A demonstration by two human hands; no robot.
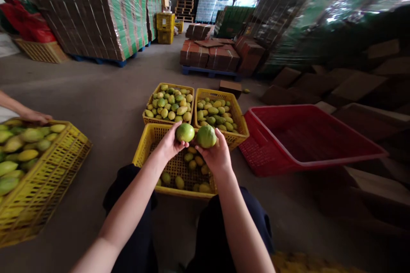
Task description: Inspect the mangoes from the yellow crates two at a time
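Cupping a green fruit (185,132), the left hand (169,143) hovers beside the right hand (220,155), which holds a second fruit (206,136), likely for easy viewing. A yellow crate (143,146) stands within reach.

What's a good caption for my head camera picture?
Left hand and right hand each hold a green fruit above a yellow crate.

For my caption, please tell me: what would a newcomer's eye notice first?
At centre, a green fruit in the left hand and a second green fruit in the right hand stand out above a partly filled yellow crate. Then come the red basket at right and, at far left, another person's hand on a loaded yellow crate.
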